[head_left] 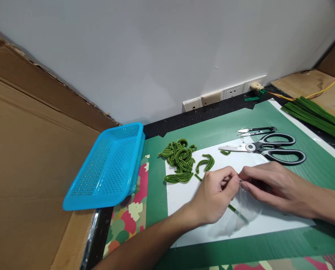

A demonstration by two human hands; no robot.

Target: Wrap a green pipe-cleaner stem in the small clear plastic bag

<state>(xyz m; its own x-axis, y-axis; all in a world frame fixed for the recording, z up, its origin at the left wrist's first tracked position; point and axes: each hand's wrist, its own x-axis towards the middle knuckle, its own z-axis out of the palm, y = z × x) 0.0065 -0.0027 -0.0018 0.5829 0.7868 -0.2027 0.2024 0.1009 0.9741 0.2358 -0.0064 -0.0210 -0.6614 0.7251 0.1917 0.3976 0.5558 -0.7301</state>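
My left hand (216,193) and my right hand (274,187) meet over a white sheet of paper (190,228), both closed with thumb and fingertips pinched together. From between the fingertips hangs a piece of clear plastic film (250,204), thin and crumpled. A green fuzzy pipe cleaner (235,210) runs diagonally beneath my left hand, its lower end seen through the film. Left of the hands is a heap of bent green pipe-cleaner pieces (181,155). Two curved pieces (208,162) lie apart from it. Black-handled scissors (257,147) rest just beyond my right hand.
Small thread snips (257,131) lie behind the scissors. A blue perforated basket (108,165) stands at the left beside a cardboard wall (29,150). Long green strips (316,116) lie at the far right, near power sockets (232,91) and a yellow cable (322,90).
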